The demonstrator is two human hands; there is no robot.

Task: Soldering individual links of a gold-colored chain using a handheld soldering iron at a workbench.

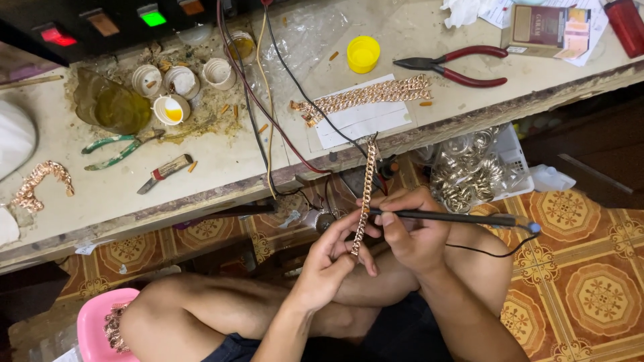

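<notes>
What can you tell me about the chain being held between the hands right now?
The chain is a flat, wide-linked strip of rose-gold coloured metal, stretched straight and nearly upright. Its top end is clamped by a clip at the workbench edge; its lower end is pinched by the left hand. The right hand holds a thin black wired tool with its tip against the chain's middle.

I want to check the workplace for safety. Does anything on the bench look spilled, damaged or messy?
Yes. Around the small white pots the bench is stained with yellowish residue and scattered crumbs. The front edge of the bench is worn and chipped. Several wires trail loosely across the surface and hang over that edge.
</notes>
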